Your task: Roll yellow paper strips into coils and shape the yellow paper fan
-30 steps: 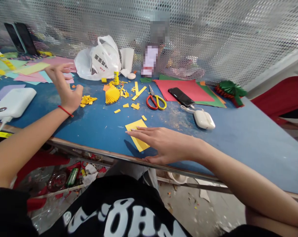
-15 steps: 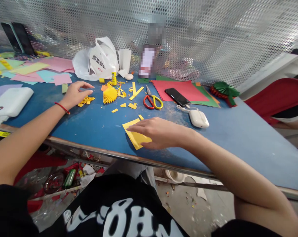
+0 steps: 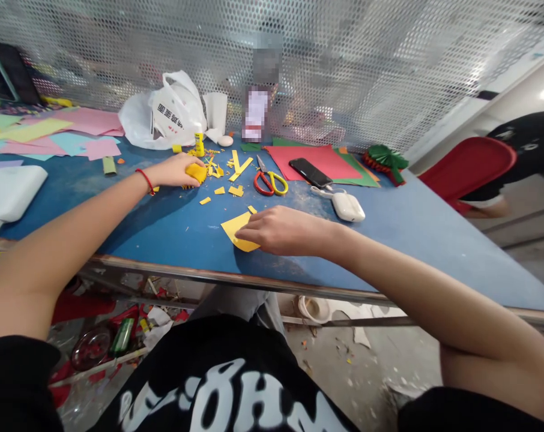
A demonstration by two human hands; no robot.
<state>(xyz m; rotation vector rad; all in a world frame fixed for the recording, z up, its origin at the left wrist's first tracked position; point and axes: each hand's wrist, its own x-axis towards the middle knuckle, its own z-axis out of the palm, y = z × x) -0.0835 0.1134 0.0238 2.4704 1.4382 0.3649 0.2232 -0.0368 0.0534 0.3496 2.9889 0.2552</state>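
My left hand (image 3: 175, 171), with a red cord at its wrist, has its fingers closed round a yellow pleated paper fan (image 3: 196, 173). The hand hides part of the fan and of the yellow scraps behind it. Near the table's front edge, my right hand (image 3: 276, 231) grips the right side of a yellow sheet of paper (image 3: 235, 226). The sheet's lower edge looks curved, slightly raised off the table. Yellow paper strips (image 3: 241, 168) and small cuttings lie between the hands, beside the scissors (image 3: 271, 180) with one red and one yellow handle.
A glue stick (image 3: 199, 144) stands by a white plastic bag (image 3: 164, 114). Right of the scissors are a black phone (image 3: 310, 172) on red paper (image 3: 281, 157), a white earphone case (image 3: 348, 206) and a green-and-red paper piece (image 3: 386, 161). A white power bank (image 3: 17, 189) lies left.
My left hand has moved right, from the yellow scraps onto the pleated fan, and closed on it. My right hand, earlier flatter over the yellow sheet, now grips its side. The view has shifted slightly.
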